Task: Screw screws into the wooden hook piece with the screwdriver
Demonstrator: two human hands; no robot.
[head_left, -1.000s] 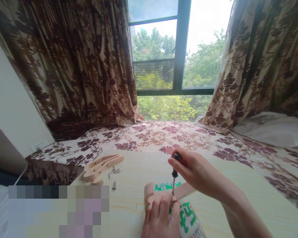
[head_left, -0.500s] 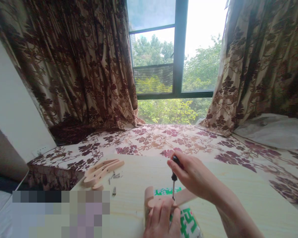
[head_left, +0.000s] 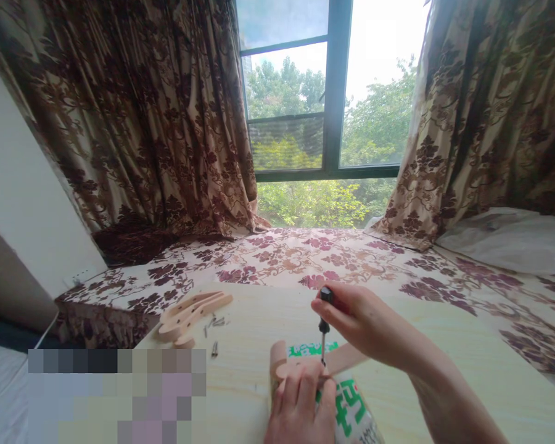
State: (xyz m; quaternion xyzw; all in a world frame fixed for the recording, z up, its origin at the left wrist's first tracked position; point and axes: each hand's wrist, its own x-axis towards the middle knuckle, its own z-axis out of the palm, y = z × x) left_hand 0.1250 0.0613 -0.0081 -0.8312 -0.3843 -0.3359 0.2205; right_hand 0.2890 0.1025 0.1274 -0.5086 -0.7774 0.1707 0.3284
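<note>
My right hand [head_left: 363, 320] is closed around a small screwdriver [head_left: 324, 327] with a black and red handle, held upright with its tip down on a pale wooden piece [head_left: 346, 356]. My left hand [head_left: 300, 404] presses that wooden piece down from the near side, fingers curled over its rounded end. The piece lies over a green and white printed sheet [head_left: 351, 410] on the light wooden table [head_left: 444, 370].
Curved wooden parts [head_left: 192, 311] lie stacked at the table's far left, with several loose screws [head_left: 214, 327] beside them. A floral cushioned window seat [head_left: 305, 253], curtains and a white pillow [head_left: 509, 237] lie beyond the table. A blurred patch covers the lower left.
The hands stay on the wooden piece and screwdriver; the view has shifted slightly and my right hand's grip on the handle has turned a little.
</note>
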